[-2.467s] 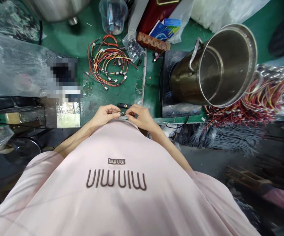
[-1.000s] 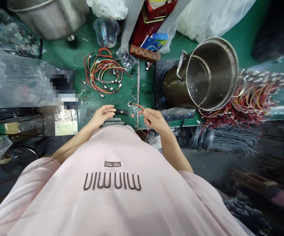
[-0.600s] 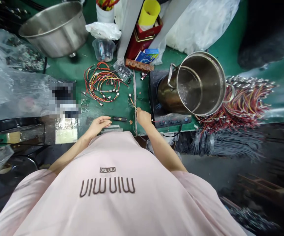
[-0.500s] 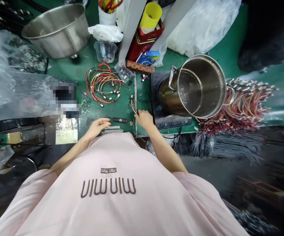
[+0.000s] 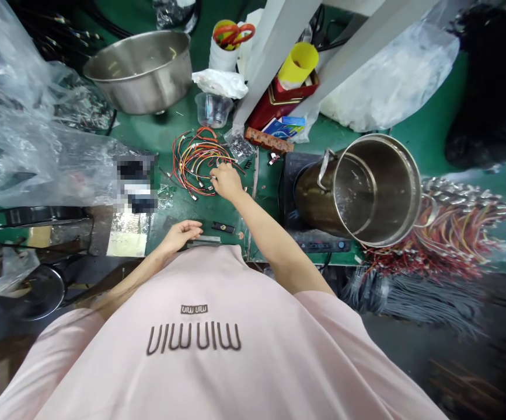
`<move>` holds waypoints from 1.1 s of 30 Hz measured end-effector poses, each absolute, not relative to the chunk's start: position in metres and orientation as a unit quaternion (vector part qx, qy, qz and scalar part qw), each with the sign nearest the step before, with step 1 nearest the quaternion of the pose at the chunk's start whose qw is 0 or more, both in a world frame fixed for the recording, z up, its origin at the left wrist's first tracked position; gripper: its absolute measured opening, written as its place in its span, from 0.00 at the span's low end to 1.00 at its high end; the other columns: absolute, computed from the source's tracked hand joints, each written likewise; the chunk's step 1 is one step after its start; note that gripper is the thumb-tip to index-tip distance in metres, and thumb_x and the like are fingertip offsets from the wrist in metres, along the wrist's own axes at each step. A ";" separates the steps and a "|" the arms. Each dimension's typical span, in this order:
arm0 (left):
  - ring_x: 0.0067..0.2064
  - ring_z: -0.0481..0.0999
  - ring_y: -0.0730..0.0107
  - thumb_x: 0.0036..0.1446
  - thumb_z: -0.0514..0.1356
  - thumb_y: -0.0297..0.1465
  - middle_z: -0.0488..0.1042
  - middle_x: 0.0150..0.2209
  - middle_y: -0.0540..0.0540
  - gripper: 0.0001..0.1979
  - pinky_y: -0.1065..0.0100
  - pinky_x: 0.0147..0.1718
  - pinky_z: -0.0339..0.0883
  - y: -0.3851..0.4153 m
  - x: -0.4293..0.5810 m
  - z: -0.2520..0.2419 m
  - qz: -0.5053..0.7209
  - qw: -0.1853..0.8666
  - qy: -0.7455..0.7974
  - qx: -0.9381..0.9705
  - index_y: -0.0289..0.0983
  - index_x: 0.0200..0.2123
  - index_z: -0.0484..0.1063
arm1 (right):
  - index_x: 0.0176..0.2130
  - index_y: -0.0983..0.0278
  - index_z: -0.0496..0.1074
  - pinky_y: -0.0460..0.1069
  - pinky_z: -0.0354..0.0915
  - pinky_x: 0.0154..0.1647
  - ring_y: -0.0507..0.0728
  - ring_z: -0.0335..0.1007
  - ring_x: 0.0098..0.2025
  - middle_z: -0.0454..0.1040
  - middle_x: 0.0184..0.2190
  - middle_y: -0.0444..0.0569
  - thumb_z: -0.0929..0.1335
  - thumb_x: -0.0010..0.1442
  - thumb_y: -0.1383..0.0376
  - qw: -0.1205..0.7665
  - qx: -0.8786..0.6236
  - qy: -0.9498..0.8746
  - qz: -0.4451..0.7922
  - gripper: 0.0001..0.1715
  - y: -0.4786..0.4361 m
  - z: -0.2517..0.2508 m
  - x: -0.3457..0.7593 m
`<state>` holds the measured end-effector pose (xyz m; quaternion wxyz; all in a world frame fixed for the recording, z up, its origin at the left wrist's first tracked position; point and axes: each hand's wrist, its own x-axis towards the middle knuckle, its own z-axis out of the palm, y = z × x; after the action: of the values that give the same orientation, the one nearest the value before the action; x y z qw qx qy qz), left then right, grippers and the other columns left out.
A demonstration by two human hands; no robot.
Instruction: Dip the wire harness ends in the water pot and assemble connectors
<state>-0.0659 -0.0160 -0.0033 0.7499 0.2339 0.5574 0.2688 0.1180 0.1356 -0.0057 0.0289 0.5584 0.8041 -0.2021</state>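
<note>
Green matting covers the bench [image 5: 165,131], and the steel pot [image 5: 366,192] on its dark hotplate [image 5: 294,175] is the fixed mark here. To the left of the pot, beyond a thin metal strip, lies a loose coil of red, orange and yellow wire leads [image 5: 194,157] with small connectors at their ends. The right hand [image 5: 226,181] is stretched out onto the side of that coil nearest the pot, fingers bent down among the connectors. Whether they have pinched one lead or only touch the pile I cannot tell, as the knuckles hide the tips. The left hand [image 5: 181,234] lies further left of the pot at the bench's front edge, fingers slack and half spread, holding nothing. A small black part [image 5: 223,227] sits just beside it, toward the pot.

The leads overlap and loop through each other, so lifting one could snag its neighbours and drag the coil. The outstretched forearm also passes close to the hotplate, which may be hot.
</note>
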 end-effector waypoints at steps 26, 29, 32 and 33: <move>0.23 0.61 0.74 0.58 0.57 0.43 0.64 0.20 0.53 0.16 0.70 0.25 0.56 0.010 -0.031 0.038 0.264 0.737 0.375 0.497 0.36 0.31 0.72 | 0.43 0.63 0.75 0.55 0.63 0.51 0.59 0.70 0.46 0.77 0.42 0.55 0.63 0.67 0.62 -0.211 0.415 0.831 -0.304 0.13 -0.006 0.098 0.142; 0.26 0.63 0.74 0.59 0.54 0.37 0.67 0.22 0.52 0.14 0.71 0.28 0.58 -0.002 -0.035 0.055 0.200 0.681 0.331 0.622 0.36 0.27 0.70 | 0.45 0.65 0.74 0.54 0.63 0.50 0.60 0.70 0.49 0.76 0.47 0.57 0.62 0.67 0.60 -0.134 0.444 0.821 -0.335 0.16 -0.002 0.117 0.143; 0.28 0.65 0.74 0.60 0.52 0.36 0.69 0.25 0.52 0.13 0.71 0.31 0.59 -0.006 -0.040 0.071 0.167 0.645 0.320 0.673 0.35 0.31 0.72 | 0.36 0.66 0.75 0.48 0.61 0.36 0.55 0.69 0.34 0.76 0.33 0.52 0.60 0.68 0.55 0.004 0.479 0.769 -0.423 0.22 -0.003 0.119 0.146; 0.29 0.65 0.74 0.60 0.52 0.36 0.69 0.25 0.52 0.14 0.72 0.31 0.58 -0.006 -0.042 0.074 0.161 0.643 0.320 0.677 0.34 0.31 0.72 | 0.31 0.66 0.74 0.47 0.58 0.32 0.53 0.65 0.30 0.73 0.27 0.49 0.59 0.68 0.53 0.017 0.487 0.747 -0.452 0.25 -0.005 0.117 0.148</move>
<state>-0.0416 -0.0062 0.0741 0.6429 0.6770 0.3201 0.1612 0.1476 -0.0052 0.1170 0.0173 0.4865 0.7474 -0.4521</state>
